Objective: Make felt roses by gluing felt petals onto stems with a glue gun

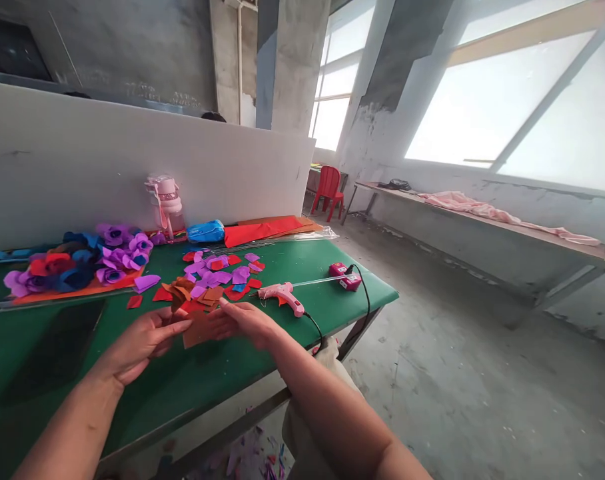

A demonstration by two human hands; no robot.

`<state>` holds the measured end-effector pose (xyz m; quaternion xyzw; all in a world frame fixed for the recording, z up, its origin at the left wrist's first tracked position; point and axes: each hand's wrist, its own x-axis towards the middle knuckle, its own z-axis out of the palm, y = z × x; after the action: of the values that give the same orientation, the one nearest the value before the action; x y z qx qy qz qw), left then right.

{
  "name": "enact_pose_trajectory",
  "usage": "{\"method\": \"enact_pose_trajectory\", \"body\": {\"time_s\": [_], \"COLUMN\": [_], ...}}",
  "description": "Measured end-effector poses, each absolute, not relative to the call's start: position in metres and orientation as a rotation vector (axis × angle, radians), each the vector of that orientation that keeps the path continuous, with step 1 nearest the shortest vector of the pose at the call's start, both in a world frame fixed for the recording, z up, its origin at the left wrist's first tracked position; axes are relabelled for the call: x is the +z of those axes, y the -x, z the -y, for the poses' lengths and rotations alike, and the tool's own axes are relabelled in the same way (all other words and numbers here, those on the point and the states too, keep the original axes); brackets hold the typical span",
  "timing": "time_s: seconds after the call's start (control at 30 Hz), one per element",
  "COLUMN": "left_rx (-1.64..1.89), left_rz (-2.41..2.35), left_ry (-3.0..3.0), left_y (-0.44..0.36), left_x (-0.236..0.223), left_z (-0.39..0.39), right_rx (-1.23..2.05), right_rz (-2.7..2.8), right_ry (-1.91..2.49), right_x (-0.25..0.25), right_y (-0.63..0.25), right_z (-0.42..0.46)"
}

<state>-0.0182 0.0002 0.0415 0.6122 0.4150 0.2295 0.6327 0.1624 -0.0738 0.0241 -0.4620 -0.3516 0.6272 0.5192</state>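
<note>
Over the green table my left hand (142, 340) is closed, with thumb and fingers pinching a partly formed brown flower (179, 292) of layered petals. A flat brown piece (195, 333) shows between my two hands, and how it joins the flower is hidden. My right hand (247, 323) reaches in from the right with its fingers stretched out along that brown piece. Its fingertips are slightly blurred. Just beyond the right hand lies a pink hot glue gun (284, 295) with a clear glue stick in its back. Loose purple petals (217, 275) and red petals (235, 292) are scattered behind the hands.
Finished purple, red and blue flowers (77, 263) are heaped at the left. Behind stand a pink bottle (165, 203), a blue packet (205, 231) and red sheets (262, 231) against a white partition (222, 160). A cord runs from the magenta power socket (345, 277) at the right edge.
</note>
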Motion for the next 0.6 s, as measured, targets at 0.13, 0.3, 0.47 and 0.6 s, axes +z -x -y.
{"method": "enact_pose_trajectory", "body": {"time_s": [0.13,0.3,0.47,0.6], "left_rx": [0.533,0.541,0.586,0.632], "left_rz": [-0.916,-0.904,-0.911,-0.911], "left_ry": [-1.360,-1.316,-1.284,-1.264], "left_y": [0.017,0.011,0.005,0.003], "left_x": [0.039,0.036,0.036,0.035], "left_z": [0.001,0.003,0.008,0.010], "right_rx": [1.545,1.626,1.516,1.437], "right_rz": [0.744,0.758,0.784,0.858], "right_ry": [1.101,1.020,1.076,1.134], "right_x": [0.019,0.020,0.020,0.021], "right_y": [-0.153,-0.147,-0.151,-0.154], "right_z": [0.077,0.081,0.085,0.085]}}
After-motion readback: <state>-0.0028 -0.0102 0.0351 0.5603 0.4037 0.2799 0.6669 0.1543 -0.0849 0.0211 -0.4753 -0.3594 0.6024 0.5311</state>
